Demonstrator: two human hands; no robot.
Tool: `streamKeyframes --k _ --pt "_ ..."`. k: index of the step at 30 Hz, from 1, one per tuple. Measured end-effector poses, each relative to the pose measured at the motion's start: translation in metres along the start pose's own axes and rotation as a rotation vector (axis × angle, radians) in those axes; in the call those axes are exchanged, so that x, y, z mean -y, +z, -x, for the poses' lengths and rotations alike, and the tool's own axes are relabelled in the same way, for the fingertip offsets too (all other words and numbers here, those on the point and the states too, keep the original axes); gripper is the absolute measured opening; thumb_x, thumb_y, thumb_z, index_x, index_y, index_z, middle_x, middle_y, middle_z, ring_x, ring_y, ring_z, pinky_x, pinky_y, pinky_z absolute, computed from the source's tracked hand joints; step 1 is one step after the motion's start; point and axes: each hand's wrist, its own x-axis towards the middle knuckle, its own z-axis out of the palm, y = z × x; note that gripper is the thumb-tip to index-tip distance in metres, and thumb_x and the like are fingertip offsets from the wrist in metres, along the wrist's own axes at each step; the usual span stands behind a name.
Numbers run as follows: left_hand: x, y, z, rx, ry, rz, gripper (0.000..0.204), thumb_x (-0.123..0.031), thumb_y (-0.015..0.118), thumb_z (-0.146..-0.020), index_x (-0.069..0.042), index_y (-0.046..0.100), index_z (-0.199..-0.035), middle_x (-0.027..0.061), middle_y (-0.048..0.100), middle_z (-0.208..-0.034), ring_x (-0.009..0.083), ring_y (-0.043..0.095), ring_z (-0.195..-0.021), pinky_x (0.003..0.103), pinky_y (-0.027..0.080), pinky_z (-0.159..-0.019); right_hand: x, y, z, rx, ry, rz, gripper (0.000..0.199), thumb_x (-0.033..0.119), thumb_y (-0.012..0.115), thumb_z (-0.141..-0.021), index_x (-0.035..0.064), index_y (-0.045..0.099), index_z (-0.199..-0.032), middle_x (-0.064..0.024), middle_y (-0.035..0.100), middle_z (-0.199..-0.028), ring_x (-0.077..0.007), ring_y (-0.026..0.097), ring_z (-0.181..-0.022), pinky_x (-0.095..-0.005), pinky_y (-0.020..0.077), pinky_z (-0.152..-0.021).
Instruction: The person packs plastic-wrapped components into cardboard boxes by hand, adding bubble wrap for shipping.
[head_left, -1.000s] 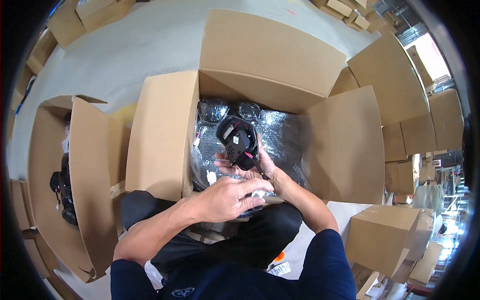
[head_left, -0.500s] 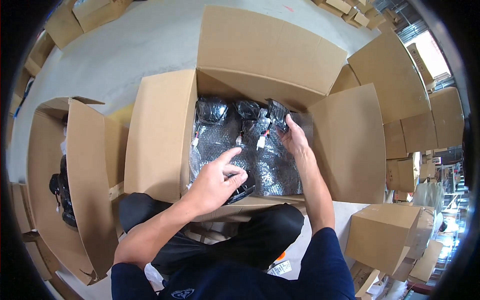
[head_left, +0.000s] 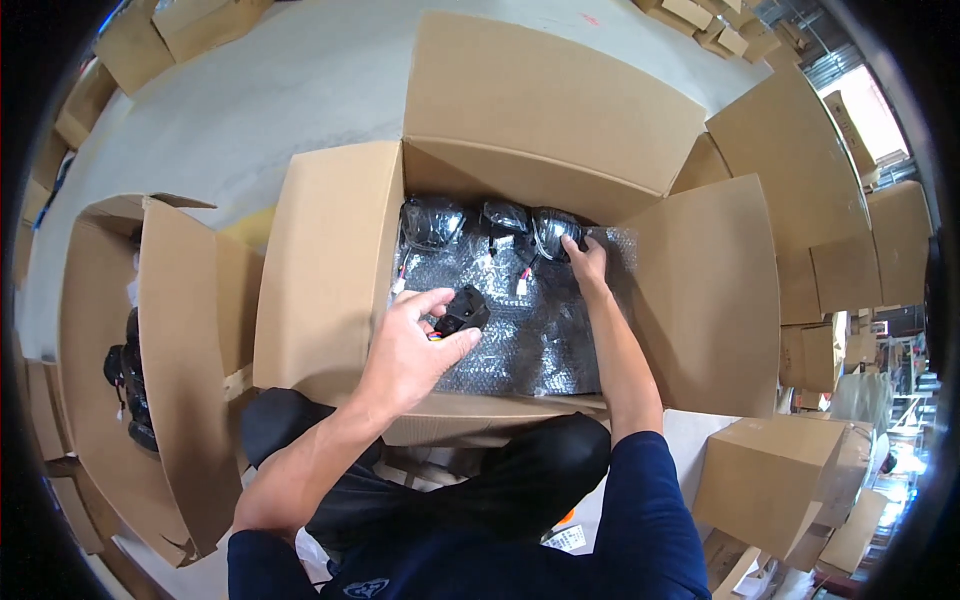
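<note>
A large open cardboard box (head_left: 330,270) stands before me, bubble wrap (head_left: 510,340) spread inside. Along its far wall sit three black, shiny, rounded parts: a left one (head_left: 432,222), a middle one (head_left: 505,217) and a right one (head_left: 553,233). White connectors on coloured wires trail from the left and right ones. My right hand (head_left: 588,262) grips the right part at its near right side, the fingers partly hidden. Above the bubble wrap, my left hand (head_left: 415,335) holds a small black plastic part (head_left: 463,310) between thumb and fingers, coloured wires showing beneath it.
To my left stands another open carton (head_left: 190,350) with black parts (head_left: 135,390) inside. A closed-looking carton (head_left: 765,470) sits at the right, below taller stacked boxes (head_left: 790,180). More cartons (head_left: 190,40) line the far left of the grey floor (head_left: 300,90).
My left hand, previously holding nothing visible near the front wall, now holds the small black part. The right part, tilted up in my right hand before, now lies lower against the far wall.
</note>
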Motion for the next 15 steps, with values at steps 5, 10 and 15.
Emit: streamKeyframes --k 5,10,15 --pt "0.007 0.000 -0.010 -0.100 -0.081 0.136 0.042 -0.016 0.077 -0.091 0.005 0.064 -0.126 0.0061 0.067 -0.102 0.0112 0.063 -0.088 0.026 0.053 -0.076 0.021 0.007 0.021 -0.195 -0.246 0.508 0.058 0.042 0.075 -0.086 -0.0074 0.067 -0.116 -0.0289 0.070 -0.102 -0.0433 0.067 -0.097 -0.0449 0.0512 -0.093" --pt "0.002 -0.010 -0.018 -0.235 -0.120 0.755 0.022 -0.016 0.067 -0.100 -0.002 0.069 -0.116 0.0001 0.066 -0.098 0.0010 0.054 -0.074 0.018 0.042 -0.052 0.091 0.001 0.101 0.561 -0.147 0.010 0.043 0.038 0.062 -0.101 -0.0033 0.071 -0.111 -0.0089 0.073 -0.089 -0.0155 0.065 -0.084 -0.0342 0.0528 -0.077" --pt "-0.003 0.021 -0.017 -0.265 0.011 0.863 0.025 -0.011 0.059 -0.103 0.000 0.055 -0.125 0.0015 0.060 -0.095 0.0069 0.052 -0.073 0.024 0.051 -0.069 0.196 0.000 0.209 1.200 0.062 -0.819 0.066 0.041 0.060 -0.103 -0.0062 0.044 -0.146 -0.0182 0.057 -0.142 -0.0227 0.056 -0.130 -0.0370 0.0440 -0.112"
